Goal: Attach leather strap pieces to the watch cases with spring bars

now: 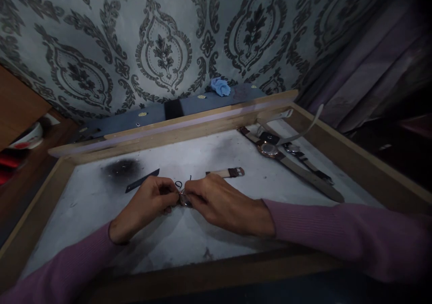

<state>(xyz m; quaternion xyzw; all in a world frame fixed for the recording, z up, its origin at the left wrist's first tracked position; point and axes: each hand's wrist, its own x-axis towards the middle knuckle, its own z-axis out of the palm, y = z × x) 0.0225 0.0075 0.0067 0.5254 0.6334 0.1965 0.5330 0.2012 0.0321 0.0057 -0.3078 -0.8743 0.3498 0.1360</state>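
Note:
A small round watch case (pixel 185 199) is between my two hands, low over the white tray floor. My left hand (pixel 151 200) pinches its left edge with thumb and fingers. From the other side my right hand (pixel 219 200) closes its fingers on the case; whether a small tool is in them is hidden. Just behind the fingertips lies a thin dark ring (pixel 178 184). A brown watch strap piece (pixel 232 172) with a buckle lies beyond my right hand. Past my left hand is a dark flat strip (pixel 141 180).
Several watches lie at the tray's back right, among them a brown-strapped watch (pixel 269 149) and one with a dark strap (pixel 297 153). A pale strap (pixel 303 130) curves up there. Wooden walls (pixel 202 130) rim the tray. A blue crumpled cloth (pixel 220 87) sits behind it.

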